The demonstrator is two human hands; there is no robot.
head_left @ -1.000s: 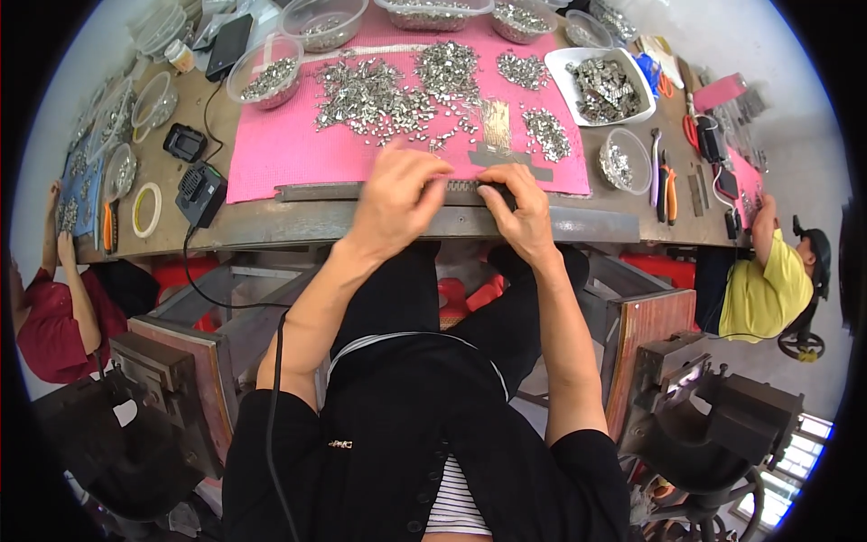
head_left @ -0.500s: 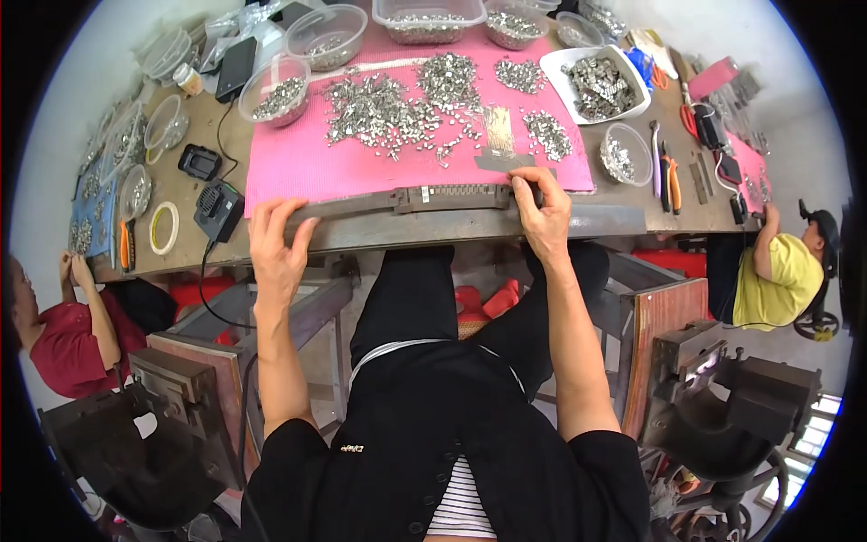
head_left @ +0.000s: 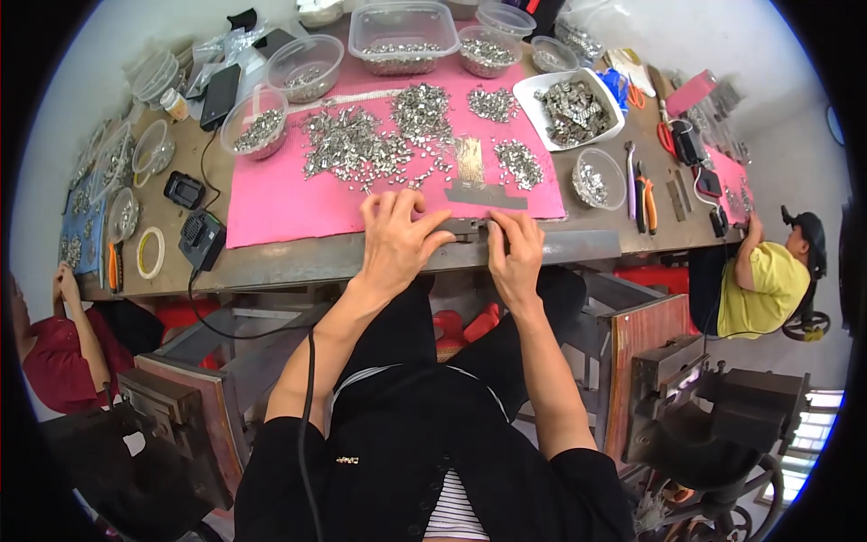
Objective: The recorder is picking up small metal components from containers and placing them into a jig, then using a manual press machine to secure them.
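**Pink mat (head_left: 257, 199) heaped with loose metal parts (head_left: 348, 149)**

Much seems left; what is done, I cannot tell. The metal strip (head_left: 466, 229) lies along the mat's near edge, left hand (head_left: 396, 244) spread there, right hand (head_left: 517, 262) with fingertips bunched, any pinch hidden.

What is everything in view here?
bench: one, brown, across picture
main mat: one, pink, bench centre
metal pieces: many, silver, on mat, in tubs
metal bar: one, grey, between hands
strip: one, grey, on mat
tubs: six or more, clear, around mat
tray: one, white, mat's far right corner
devices: three or more, black, left
ring: one, cream, bench left
tools: two or more, orange-handled, beside mat
co-workers: two, red top left, yellow top right
machines: two, dark, lower left and right
left hand: one, bare, at metal bar
right hand: one, bare, at metal bar
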